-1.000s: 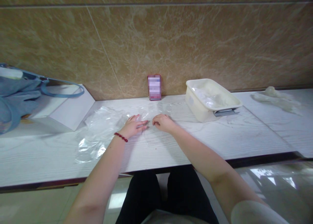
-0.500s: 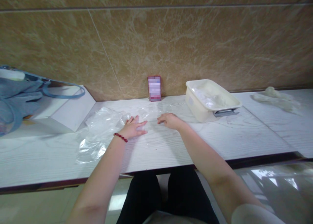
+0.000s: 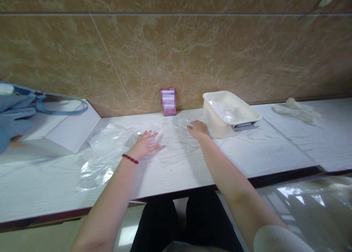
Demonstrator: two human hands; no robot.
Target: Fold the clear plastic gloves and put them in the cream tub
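My left hand [image 3: 145, 145], with a red bead bracelet at the wrist, lies with fingers spread at the right edge of crumpled clear plastic bags [image 3: 103, 151]. My right hand [image 3: 198, 129] rests with its fingers apart on a thin, clear plastic sheet [image 3: 180, 125] that is hard to make out on the white wood-grain table [image 3: 176, 178]. Just right of that hand is a cream plastic bin [image 3: 220, 126] with clear plastic inside. Against the wall behind the hands, a blurred-out card or phone [image 3: 168, 102] with a reddish edge stands upright.
On the left, a blue bag [image 3: 16, 111] leans on a white box [image 3: 63, 131]. Pale crumpled gloves or plastic [image 3: 298, 111] lie at the far right. A brown marble wall [image 3: 170, 50] closes off the back of the table.
My right hand has moved right over the clear sheet, nearer the bin, and its fingers have spread. My left hand stays almost in place. The whole view has shifted slightly.
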